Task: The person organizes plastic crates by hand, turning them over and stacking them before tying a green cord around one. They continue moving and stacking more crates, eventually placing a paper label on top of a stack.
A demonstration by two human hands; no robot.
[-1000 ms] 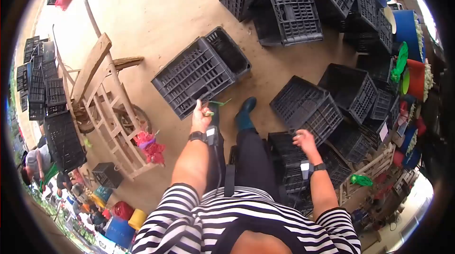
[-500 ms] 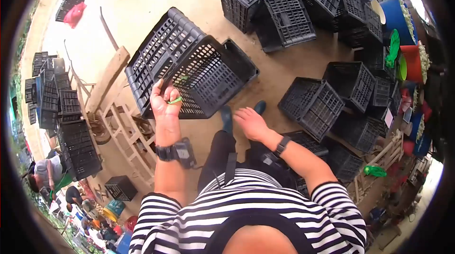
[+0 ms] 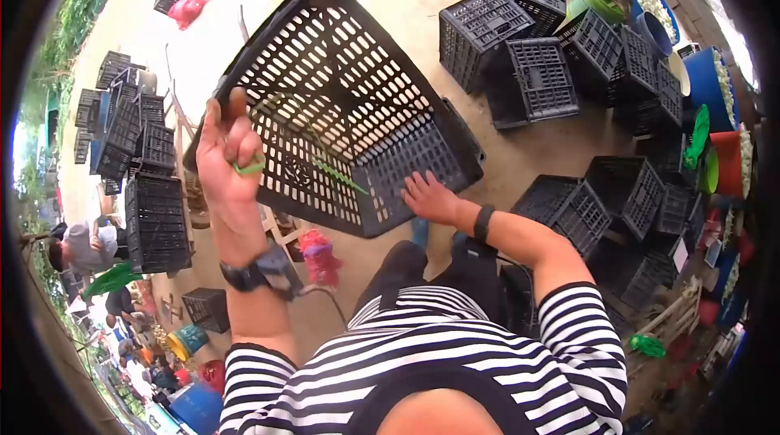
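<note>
Both hands grip one tilted black crate (image 3: 349, 102).

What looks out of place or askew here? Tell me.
A thin green leaf strip lies inside the black slatted plastic crate, which the left hand and right hand hold tilted. On the ground, several black plastic crates lie tipped on their sides, not stacked.
</note>
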